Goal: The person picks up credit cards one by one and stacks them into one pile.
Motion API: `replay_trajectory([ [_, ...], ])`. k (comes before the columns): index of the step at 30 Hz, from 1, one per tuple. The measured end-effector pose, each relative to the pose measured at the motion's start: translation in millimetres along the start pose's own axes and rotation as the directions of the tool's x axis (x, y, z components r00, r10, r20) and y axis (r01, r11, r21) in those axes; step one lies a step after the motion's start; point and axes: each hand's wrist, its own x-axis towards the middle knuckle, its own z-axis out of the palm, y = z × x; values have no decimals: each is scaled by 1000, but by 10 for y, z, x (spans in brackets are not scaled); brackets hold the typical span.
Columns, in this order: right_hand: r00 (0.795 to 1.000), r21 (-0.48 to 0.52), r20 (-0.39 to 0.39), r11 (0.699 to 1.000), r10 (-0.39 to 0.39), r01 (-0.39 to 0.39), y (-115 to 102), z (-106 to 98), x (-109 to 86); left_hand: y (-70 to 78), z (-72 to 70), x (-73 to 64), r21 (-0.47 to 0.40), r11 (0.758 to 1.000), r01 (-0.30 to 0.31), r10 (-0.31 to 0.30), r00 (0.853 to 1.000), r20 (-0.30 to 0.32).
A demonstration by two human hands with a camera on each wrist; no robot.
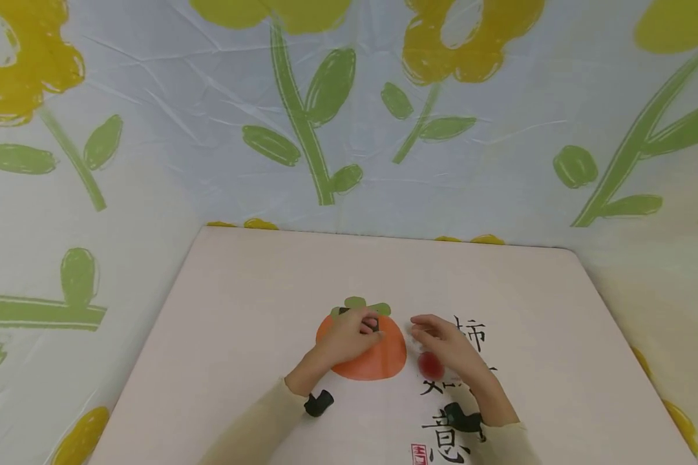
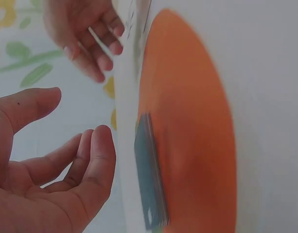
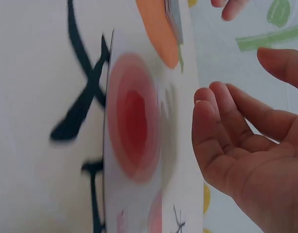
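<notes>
My left hand [image 1: 349, 339] hovers over an orange persimmon print, fingers loosely bent and holding nothing. Below it lies a flat, dark grey-blue block [image 2: 149, 174] with layered edges, perhaps a stack of cards or a small notebook. A gap separates fingers and block in the left wrist view; from the head, the hand hides most of the block. To the right, my right hand [image 1: 450, 349] is above a flat white piece [image 3: 134, 201] bearing a red circle [image 1: 430, 367]. Its relaxed fingers stay apart from that piece, whose exact kind I cannot tell.
The pale table mat [image 1: 256, 290] carries the orange persimmon print [image 1: 384, 361] and black brush characters [image 1: 448, 439] with a red seal. Black devices [image 1: 318, 403] are at both wrists. A flowered cloth [image 1: 209, 129] hangs behind and beside the table.
</notes>
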Motion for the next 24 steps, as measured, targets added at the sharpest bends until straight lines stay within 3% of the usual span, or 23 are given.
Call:
replay_trajectory([
  [9, 999, -41, -37, 999, 21, -23, 162, -268, -195, 76, 445, 96, 58, 996, -61, 55, 993, 102],
  [16, 999, -119, -33, 993, 4, -8, 313, -476, -318, 150, 625, 176, 101, 991, -84, 67, 985, 160],
  [21, 999, -143, 23, 989, -24, 27, 410, -605, -379, 159, 718, 213, 211, 966, -150, 111, 976, 187],
  [24, 998, -148, 51, 988, -36, 44, 462, -655, -398, 159, 760, 218, 297, 941, -162, 103, 974, 204],
])
